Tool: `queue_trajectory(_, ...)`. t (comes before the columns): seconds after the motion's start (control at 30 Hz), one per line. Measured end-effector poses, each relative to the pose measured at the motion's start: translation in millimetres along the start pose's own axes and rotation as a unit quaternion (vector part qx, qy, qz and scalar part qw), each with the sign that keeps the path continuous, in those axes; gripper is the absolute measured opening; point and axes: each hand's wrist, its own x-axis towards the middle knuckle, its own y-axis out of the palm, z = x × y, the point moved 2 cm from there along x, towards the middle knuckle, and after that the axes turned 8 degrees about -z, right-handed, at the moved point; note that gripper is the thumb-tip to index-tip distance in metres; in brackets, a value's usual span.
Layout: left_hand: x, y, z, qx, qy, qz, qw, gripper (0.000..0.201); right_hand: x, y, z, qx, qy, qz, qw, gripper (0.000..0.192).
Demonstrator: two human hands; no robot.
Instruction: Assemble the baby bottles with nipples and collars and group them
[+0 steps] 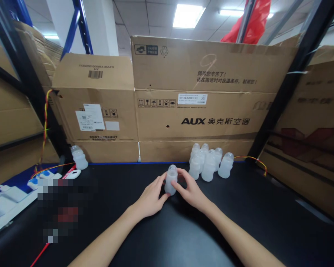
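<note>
Between my two hands, near the middle of the black table, a small frosted baby bottle [171, 181] with a clear domed cap stands upright. My left hand [151, 196] holds its left side, thumb low near the base. From the right, my right hand [190, 189] grips it, with the thumb across the front and the other fingers partly hidden behind. Just beyond my right hand, several similar bottles [208, 167] stand in a close cluster. One more bottle [79, 158] is by itself at the far left corner, leaning slightly.
Cardboard panels [161, 128] wall off the back of the black table [144, 241]. At left lie a power strip with white plugs [9, 194], a red-and-white tool [71, 174] and a blurred-out patch. Dark rack posts [289, 81] frame the sides; twisted wires [46, 126] hang at left.
</note>
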Motion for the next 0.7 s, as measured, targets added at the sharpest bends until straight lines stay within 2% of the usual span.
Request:
queue_trajectory(0.07, -1, 0.6, 7, 0.015, 0.000, 0.006, 1.000, 0.074, 0, -3, 1, -0.059, -0.013, -0.013, 0.998, 0.042)
queue_trajectory(0.17, -3, 0.7, 15, 0.037, -0.013, 0.009, 0.999, 0.070, 0, -5, -2, -0.095, -0.019, -0.038, 0.995, 0.043)
queue_trajectory(0.33, -6, -0.9, 15, 0.056, 0.000, 0.022, 0.998, 0.060, 0, -4, -7, -0.125, -0.052, -0.113, 0.984, 0.058)
queue_trajectory(0.5, -8, 2.5, 22, 0.067, -0.001, 0.021, 0.998, 0.055, -2, -4, 3, -0.169, -0.116, -0.152, 0.967, 0.071)
queue_trajectory(0.6, -10, 6.9, 27, 0.076, 0.008, 0.024, 0.997, 0.052, -6, -5, 6, -0.205, -0.148, -0.148, 0.956, 0.070)
queue_trajectory(0.7, -11, 9.2, 31, 0.106, 0.008, 0.041, 0.993, 0.055, -11, -4, 3, -0.223, -0.175, -0.119, 0.952, 0.057)
